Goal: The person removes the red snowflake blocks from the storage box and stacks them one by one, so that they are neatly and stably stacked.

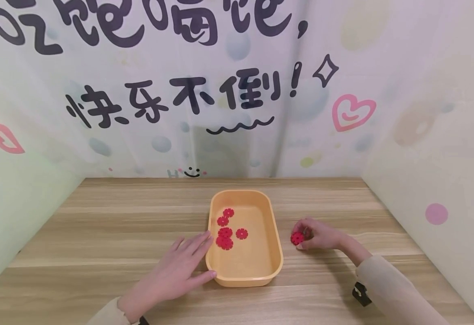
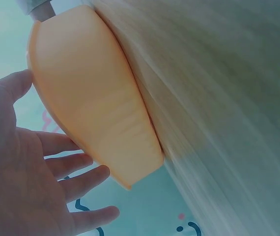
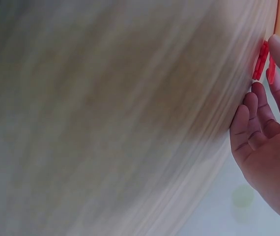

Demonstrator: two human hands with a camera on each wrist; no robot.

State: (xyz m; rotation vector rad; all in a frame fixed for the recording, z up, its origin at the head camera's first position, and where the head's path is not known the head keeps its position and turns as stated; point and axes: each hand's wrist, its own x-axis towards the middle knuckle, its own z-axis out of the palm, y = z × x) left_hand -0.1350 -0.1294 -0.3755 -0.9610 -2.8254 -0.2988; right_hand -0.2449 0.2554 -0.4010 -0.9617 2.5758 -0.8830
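Note:
My left hand lies along the left side of a yellow-orange plastic tub, its fingers spread and fairly straight. Thumb and fingertips touch the rim; the left wrist view shows the same hand against the tub's outer wall. Several red notched discs lie inside the tub, mostly toward its left, some overlapping. To the right of the tub, my right hand pinches red notched discs between thumb and fingers, low over the table. In the right wrist view, at least two discs show at the fingertips.
The tub stands on a wood-grain table. A patterned backdrop with dark lettering rises behind it, and pale side walls flank the table. A black strap piece shows by the right sleeve.

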